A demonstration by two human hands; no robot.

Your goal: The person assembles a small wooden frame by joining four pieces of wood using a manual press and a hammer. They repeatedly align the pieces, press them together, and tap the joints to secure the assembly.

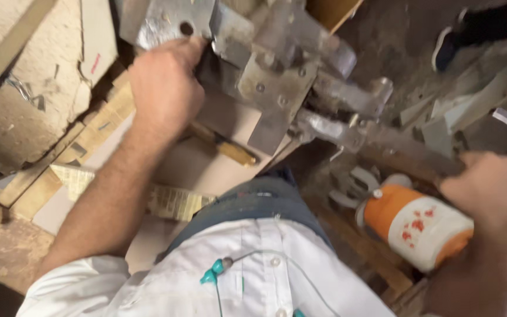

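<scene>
A grey metal cutting machine [271, 70] with bolted plates fills the upper middle. My left hand [162, 88] presses against its left side, fingers curled on a dark piece under a metal plate with a hole [168, 23]. A long metal lever [382, 138] runs from the machine to the lower right. My right hand [491, 194] is closed at the lever's end, though the grip itself is blurred. A flat beige sheet [189, 164] lies under the machine, below my left forearm.
An orange and white bottle [421, 226] lies beside my right hand. Cardboard and board scraps [24, 105] pile up at the left. A person's dark shoe [444, 50] stands at the upper right amid debris. My white shirt and jeans fill the bottom.
</scene>
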